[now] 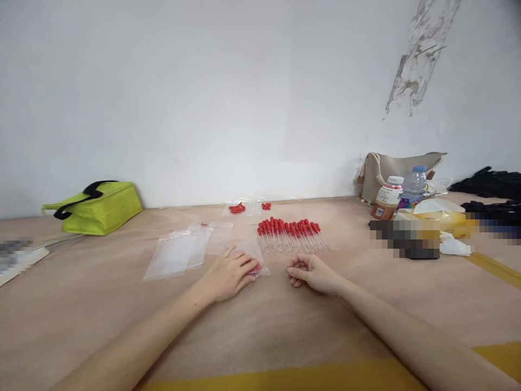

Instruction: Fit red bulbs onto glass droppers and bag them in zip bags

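On the table my left hand lies over a clear zip bag, its bent fingers and thumb closed on the bag's lower part. Something red shows at those fingertips, mostly covered. My right hand rests a little to the right, fingers curled in and thumb against them; whether anything small is inside cannot be made out. Just beyond it lies a row of clear thin droppers with red bulbs, bulbs pointing away from me. Flat clear zip bags overlap to the left of my left hand.
Near the wall lie a clear bag and small red pieces. A lime-green bag stands left. At right are a drink bottle, a water bottle, a beige bag, a yellow pack and black items.
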Tool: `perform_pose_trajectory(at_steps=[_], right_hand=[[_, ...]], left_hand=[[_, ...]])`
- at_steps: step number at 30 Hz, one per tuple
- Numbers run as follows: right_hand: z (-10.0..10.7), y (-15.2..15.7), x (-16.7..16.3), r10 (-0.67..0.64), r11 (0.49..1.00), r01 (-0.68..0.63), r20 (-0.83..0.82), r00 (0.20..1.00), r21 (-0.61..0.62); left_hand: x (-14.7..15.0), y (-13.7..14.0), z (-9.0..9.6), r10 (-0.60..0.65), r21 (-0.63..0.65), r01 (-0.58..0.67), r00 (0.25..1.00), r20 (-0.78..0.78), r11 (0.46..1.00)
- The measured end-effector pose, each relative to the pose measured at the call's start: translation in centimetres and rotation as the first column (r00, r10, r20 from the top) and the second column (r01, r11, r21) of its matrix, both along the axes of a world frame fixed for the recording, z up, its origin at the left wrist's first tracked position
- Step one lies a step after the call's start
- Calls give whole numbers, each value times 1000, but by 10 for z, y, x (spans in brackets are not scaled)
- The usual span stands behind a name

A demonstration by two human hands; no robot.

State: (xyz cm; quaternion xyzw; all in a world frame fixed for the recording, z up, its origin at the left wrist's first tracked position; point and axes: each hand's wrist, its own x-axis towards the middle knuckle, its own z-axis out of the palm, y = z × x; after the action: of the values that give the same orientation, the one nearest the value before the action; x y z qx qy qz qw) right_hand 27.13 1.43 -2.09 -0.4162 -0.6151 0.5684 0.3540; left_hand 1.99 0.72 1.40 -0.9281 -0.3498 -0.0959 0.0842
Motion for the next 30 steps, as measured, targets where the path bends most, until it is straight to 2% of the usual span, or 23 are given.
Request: perform_pose_trajectory(at_steps=[3, 6, 10, 14, 18, 20, 25, 28, 30], right_hand=[[0, -1, 0, 11, 1000, -11, 19, 1000, 20], [-1, -1, -1, 9, 1000, -9, 14, 1000, 20], [-2, 0, 0, 19, 999, -20, 25, 1000, 35], [-2, 0, 0, 30, 998, -32, 30, 999, 50], [-4, 1, 1, 42, 997, -43, 26, 999, 57], [-5, 2, 0, 45, 997, -46, 23, 999, 56], [-5, 2, 0, 43, 997, -44, 20, 999, 60], [-5, 1, 0, 28, 997, -30, 27, 999, 65], [-5, 1, 0, 18, 998, -19, 26, 1000, 67]], left_hand=[[-17, 32, -4, 64, -12, -64, 998, 3, 998], [-25, 59, -6, 102, -51, -105, 993, -58, 993], [-23, 78, -3, 177, -55, -182, 981, -85, 982], [-26, 84, 2, 305, -6, -305, 952, -28, 952], [-38, 88, -2, 543, 72, -547, 837, 67, 834], [-43, 89, -8, 612, 79, -616, 788, 77, 784], [-46, 88, -17, 641, 99, -648, 761, 101, 755], [-43, 87, -11, 648, 105, -665, 745, 155, 740], [-40, 81, -3, 621, 109, -643, 762, 184, 758]])
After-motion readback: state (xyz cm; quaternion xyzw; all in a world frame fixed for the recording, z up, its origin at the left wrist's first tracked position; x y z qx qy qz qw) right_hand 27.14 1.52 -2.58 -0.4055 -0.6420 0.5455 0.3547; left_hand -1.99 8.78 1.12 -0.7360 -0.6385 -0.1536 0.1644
